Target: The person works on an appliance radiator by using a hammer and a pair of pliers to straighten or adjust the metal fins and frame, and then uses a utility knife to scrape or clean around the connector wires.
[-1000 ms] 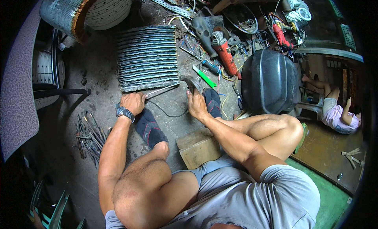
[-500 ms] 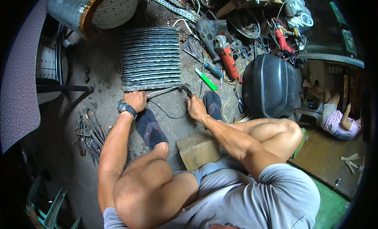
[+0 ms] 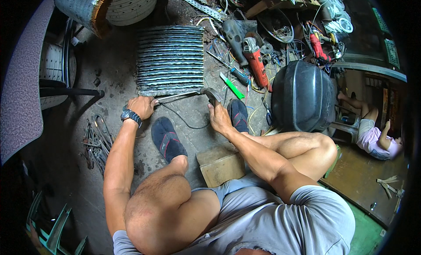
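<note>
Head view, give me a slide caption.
Left hand holding a rod, right hand a hammer, beside a ridged panel.

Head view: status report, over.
Left hand gripping thin metal rod. Right hand holding hammer, head by rod's far tip. Ribbed panel just beyond rod; dark cable curving between hands.

- We look down from the head of the person point(image 3: 272, 215).
- We are near, facing the left hand point(image 3: 141, 108), right hand point(image 3: 220, 118) and floor point(image 3: 116, 81).
- Our wide view bends at its rim.
</note>
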The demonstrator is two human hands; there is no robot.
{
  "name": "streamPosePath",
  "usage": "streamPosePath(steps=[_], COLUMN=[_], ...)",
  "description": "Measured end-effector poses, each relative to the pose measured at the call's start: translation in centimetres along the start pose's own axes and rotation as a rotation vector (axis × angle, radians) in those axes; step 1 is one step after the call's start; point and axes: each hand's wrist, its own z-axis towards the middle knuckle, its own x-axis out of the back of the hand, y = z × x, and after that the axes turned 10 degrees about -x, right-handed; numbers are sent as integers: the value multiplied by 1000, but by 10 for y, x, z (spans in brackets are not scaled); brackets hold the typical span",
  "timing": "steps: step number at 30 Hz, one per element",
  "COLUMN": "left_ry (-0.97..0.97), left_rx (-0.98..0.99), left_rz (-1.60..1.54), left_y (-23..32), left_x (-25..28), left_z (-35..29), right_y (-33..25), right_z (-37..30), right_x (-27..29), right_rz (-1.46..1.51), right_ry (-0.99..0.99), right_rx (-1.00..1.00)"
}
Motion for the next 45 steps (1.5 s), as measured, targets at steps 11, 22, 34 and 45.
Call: streamPosePath(steps=[11, 22, 34, 45], left_ry=[36, -8, 27, -44], left_rx=[1, -7, -19, -5], left_rz=[46, 45, 46, 55], left_y=[10, -11, -15, -22], left_x=[5, 15, 30, 28], left_z=[-4, -5, -10, 2], right_y=[-21, -42, -30, -17], right_z=[7, 6, 6, 17], right_x=[-7, -7, -14, -38], right_rz=[-50, 61, 11, -113], right_ry=[-58, 55, -18, -183], right_rx=[-61, 4, -26, -45])
